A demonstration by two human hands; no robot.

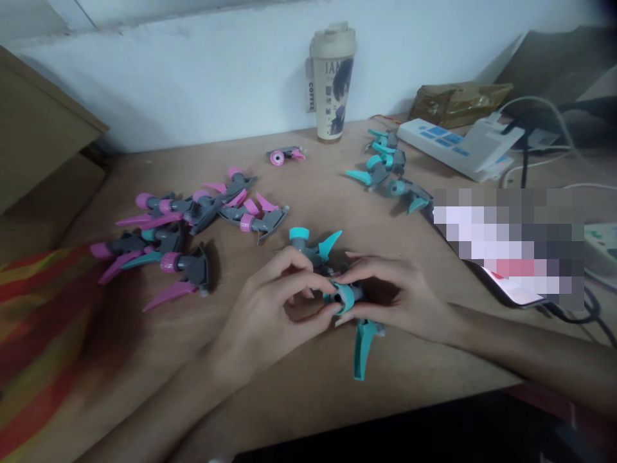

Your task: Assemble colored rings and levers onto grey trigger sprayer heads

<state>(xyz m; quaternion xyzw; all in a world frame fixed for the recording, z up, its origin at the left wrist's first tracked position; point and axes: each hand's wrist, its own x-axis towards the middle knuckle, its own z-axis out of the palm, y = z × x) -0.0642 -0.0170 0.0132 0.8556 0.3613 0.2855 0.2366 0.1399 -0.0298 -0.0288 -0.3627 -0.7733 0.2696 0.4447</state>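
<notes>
Both hands meet around a grey trigger sprayer head point(365, 347) with a teal trigger pointing down toward the table's front. My left hand point(284, 302) pinches the teal screw collar point(345, 298) from the left, thumb and fingertips closed on it. From the right, my right hand point(398, 286) grips the same sprayer head, its fingers covering much of the grey body. Just behind the hands lies a second teal-and-grey sprayer head point(315, 254), partly hidden by my left fingers.
Pink-and-grey sprayer heads point(193, 267) lie piled at left, several teal ones point(380, 170) at back right. A lidded coffee cup point(332, 90) stands by the wall. Rightward are a phone point(511, 289) with a pixelated screen, a power strip point(448, 148), cables and a taped box point(453, 103).
</notes>
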